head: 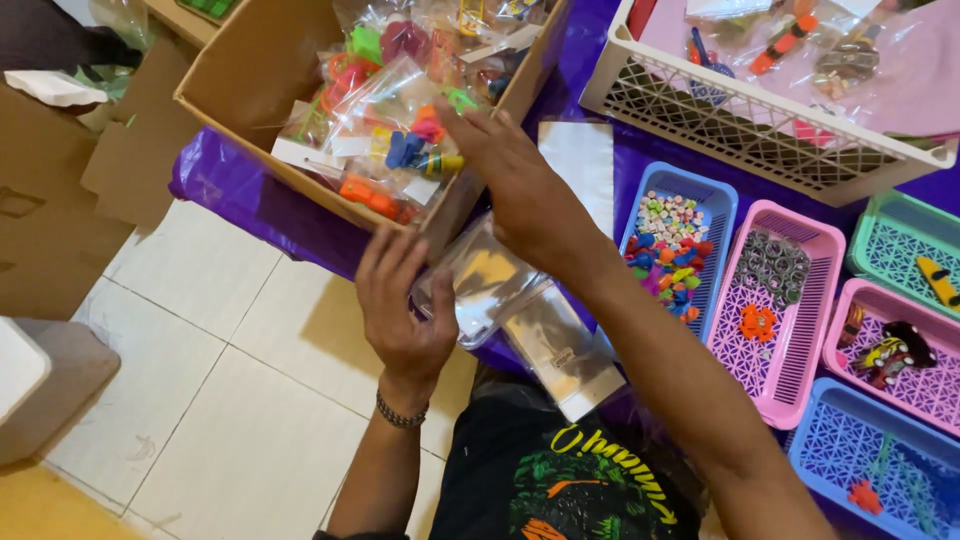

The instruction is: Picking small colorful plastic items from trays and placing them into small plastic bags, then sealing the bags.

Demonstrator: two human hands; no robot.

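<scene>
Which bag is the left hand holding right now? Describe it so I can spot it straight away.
Start at the open cardboard box full of packed toy bags on the purple-covered table. Just below its near corner, the left hand grips a clear plastic bag. Unlike the bags in the box, it looks flat and empty, showing only glare.

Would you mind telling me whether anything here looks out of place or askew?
Nothing looks spilled or damaged. The one oddity: the cardboard box of bagged toys sits tilted, overhanging the purple-covered table edge. The right hand reaches over its rim, while the left hand holds a clear plastic bag just below.
</scene>
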